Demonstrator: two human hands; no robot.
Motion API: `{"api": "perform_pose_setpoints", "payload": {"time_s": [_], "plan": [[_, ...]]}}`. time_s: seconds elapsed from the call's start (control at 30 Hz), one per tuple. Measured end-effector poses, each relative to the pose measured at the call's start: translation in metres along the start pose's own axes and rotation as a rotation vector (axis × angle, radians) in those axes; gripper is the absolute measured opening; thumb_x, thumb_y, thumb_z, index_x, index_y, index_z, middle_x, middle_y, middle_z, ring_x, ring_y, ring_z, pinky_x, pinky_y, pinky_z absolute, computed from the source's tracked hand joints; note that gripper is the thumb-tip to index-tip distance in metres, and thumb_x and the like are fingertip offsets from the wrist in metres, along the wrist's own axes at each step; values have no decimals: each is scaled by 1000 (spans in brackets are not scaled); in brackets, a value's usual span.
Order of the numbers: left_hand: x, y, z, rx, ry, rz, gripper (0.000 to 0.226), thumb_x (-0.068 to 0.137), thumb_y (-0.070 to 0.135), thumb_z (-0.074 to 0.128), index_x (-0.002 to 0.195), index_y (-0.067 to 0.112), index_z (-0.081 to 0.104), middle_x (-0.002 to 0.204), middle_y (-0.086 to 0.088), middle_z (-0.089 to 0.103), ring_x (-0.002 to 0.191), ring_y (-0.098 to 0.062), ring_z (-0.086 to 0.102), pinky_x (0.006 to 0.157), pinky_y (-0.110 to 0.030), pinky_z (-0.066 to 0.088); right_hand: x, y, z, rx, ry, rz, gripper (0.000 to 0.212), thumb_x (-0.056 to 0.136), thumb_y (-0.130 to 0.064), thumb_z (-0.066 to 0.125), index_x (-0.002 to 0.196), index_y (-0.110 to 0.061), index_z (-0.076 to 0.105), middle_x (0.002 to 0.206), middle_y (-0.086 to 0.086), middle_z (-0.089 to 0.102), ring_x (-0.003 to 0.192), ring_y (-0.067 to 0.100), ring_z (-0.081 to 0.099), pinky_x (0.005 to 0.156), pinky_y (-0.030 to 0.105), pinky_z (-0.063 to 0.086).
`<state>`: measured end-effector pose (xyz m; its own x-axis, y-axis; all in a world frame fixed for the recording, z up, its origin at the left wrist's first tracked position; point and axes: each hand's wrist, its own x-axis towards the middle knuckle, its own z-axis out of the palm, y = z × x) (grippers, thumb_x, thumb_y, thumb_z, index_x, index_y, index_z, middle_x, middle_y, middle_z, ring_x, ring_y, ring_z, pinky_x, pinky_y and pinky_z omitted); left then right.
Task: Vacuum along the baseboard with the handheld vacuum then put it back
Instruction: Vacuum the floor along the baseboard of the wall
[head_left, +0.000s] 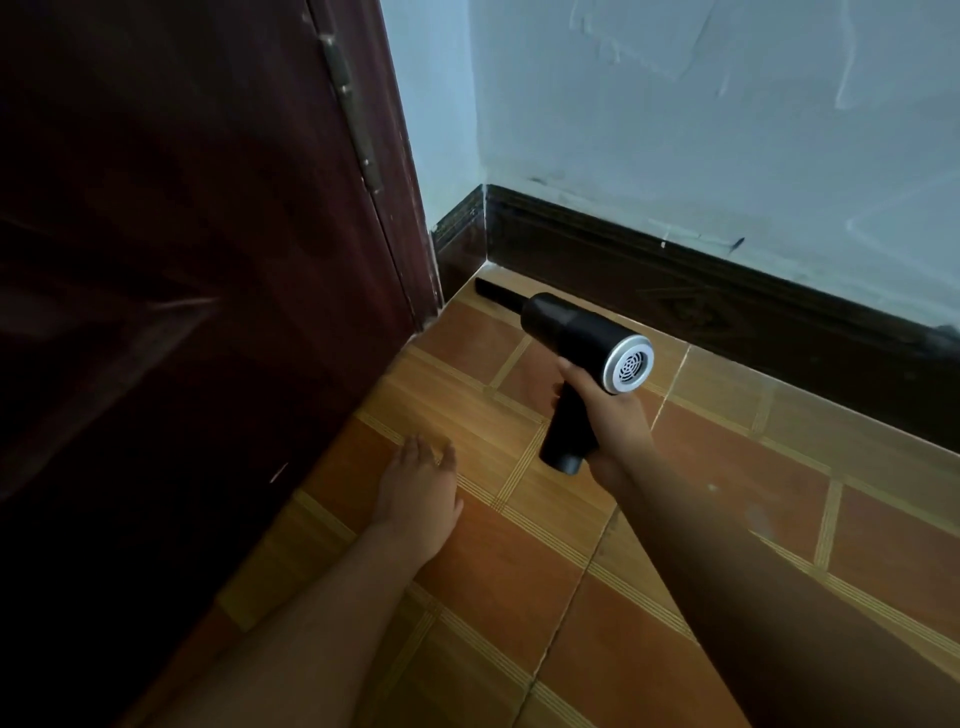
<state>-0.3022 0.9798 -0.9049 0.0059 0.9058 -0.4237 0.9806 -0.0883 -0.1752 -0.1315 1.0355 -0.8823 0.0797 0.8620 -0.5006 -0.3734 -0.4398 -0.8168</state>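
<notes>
One handheld vacuum (584, 343), centre frame: matte black plastic, pistol-shaped, a cylindrical body ending in a silver ring with a round slotted vent. Its slim flat nozzle (497, 293) points up-left into the room corner, tip just beside the baseboard (727, 306). Right hand (605, 415) wrapped tight around the stubby black grip. Left hand (418, 483), lower centre-left, fingers spread, palm down flat on the floor (519, 561); the two hands well apart. Floor: glossy orange-brown square tiles with pale ribbed border strips. Baseboard dark, wood-grained, running along a pale scuffed wall (701, 104). One dark reddish wooden door (182, 260) fills the left of the frame, with one metal hinge (353, 111) visible.
</notes>
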Motion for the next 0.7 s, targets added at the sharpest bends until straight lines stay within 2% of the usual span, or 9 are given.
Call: {"api": "perform_pose_setpoints", "payload": {"time_s": [0.1,0.23,0.4,0.7], "plan": [[0,1,-3,-4,-14,-3,64,97,38,39,149,14,9,153,-22,17,143,-32,13,115,-37,17,7,1,4,99,-11,48,29,76,-19,71,101,-14,58,80,5,62,75,18,62,78,33,52],[1,2,-5,-29,-19,-8,64,97,38,40,148,15,11,153,-21,18,143,-31,13,115,-37,17,16,6,8,168,12,100,41,74,-25,73,109,-13,57,86,4,63,82,18,62,81,36,50],[2,2,-4,-37,-16,-7,63,97,38,39,148,15,11,153,-21,17,143,-31,12,115,-37,16,26,7,13,245,9,123,48,73,-27,74,114,-9,58,82,4,62,76,17,62,70,32,50],[1,1,-5,-46,-11,1,63,96,39,40,148,15,13,153,-20,20,143,-31,13,115,-36,19,29,12,14,229,-41,171,56,70,-32,76,117,-10,56,80,3,63,74,17,62,68,33,48]]}}
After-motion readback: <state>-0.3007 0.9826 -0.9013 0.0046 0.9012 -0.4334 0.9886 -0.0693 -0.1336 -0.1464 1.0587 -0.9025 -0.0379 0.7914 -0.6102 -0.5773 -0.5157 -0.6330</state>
